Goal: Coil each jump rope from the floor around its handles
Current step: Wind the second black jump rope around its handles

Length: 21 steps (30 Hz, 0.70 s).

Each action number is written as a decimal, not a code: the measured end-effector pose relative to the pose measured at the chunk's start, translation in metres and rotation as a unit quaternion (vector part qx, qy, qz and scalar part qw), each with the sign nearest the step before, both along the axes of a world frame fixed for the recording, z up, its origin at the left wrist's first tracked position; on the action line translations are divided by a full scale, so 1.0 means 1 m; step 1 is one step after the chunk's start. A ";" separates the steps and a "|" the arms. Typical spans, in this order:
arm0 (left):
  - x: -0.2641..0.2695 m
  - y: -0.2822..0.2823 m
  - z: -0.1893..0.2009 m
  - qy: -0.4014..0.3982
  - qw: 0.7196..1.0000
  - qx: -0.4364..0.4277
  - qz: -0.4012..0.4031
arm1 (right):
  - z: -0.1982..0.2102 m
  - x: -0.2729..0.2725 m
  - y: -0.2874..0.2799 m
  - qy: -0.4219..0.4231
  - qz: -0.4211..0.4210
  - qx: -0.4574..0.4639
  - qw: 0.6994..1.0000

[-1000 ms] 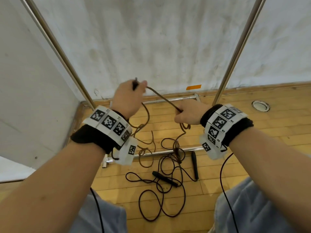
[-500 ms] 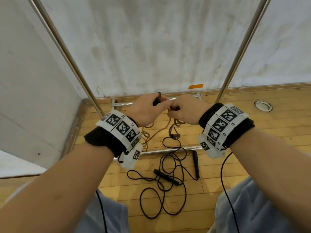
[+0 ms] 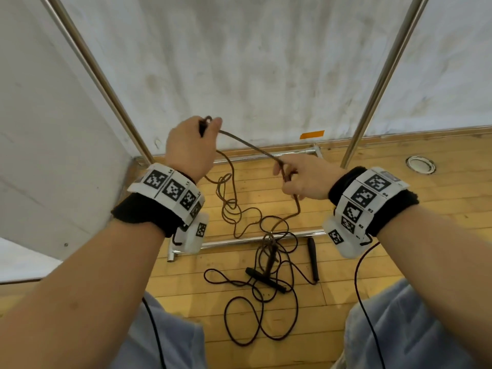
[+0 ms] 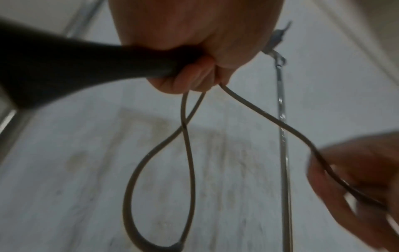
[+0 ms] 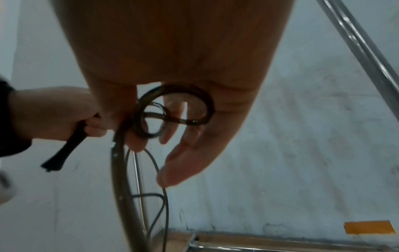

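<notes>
A: What's the left hand (image 3: 190, 149) doing?
B: It's raised and closed round a black handle (image 4: 71, 68), with loops of the brown rope (image 3: 249, 146) hanging from the fist.
A: And the right hand (image 3: 306, 177)?
B: Lower and to the right, it has the same rope between thumb and fingers (image 5: 183, 163), with a small coil sitting in the palm. The stretch between the 2 hands looks fairly straight.
A: Where does the rest go?
B: It drops from the right hand to the wooden floor (image 3: 399, 209), into a tangle with the black rope (image 3: 255, 315). The black rope's 2 handles (image 3: 266, 279) lie on the floor, near a metal rail (image 3: 239, 242).
</notes>
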State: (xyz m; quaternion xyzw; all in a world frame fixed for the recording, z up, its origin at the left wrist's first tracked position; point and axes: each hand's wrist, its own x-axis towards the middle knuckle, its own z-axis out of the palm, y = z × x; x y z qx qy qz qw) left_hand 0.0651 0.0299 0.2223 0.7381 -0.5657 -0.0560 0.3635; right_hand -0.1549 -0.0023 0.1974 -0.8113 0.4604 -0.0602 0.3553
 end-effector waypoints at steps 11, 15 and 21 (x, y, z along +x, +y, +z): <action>-0.013 0.009 -0.019 0.015 0.993 0.054 -0.101 | -0.004 0.012 0.007 0.002 -0.029 -0.085 0.996; -0.028 0.013 -0.017 -0.035 0.988 -0.025 -0.147 | 0.000 0.019 0.006 0.013 -0.015 -0.085 0.996; -0.036 0.012 -0.016 0.001 0.967 0.102 -0.235 | 0.010 0.016 0.000 -0.132 -0.066 0.057 0.987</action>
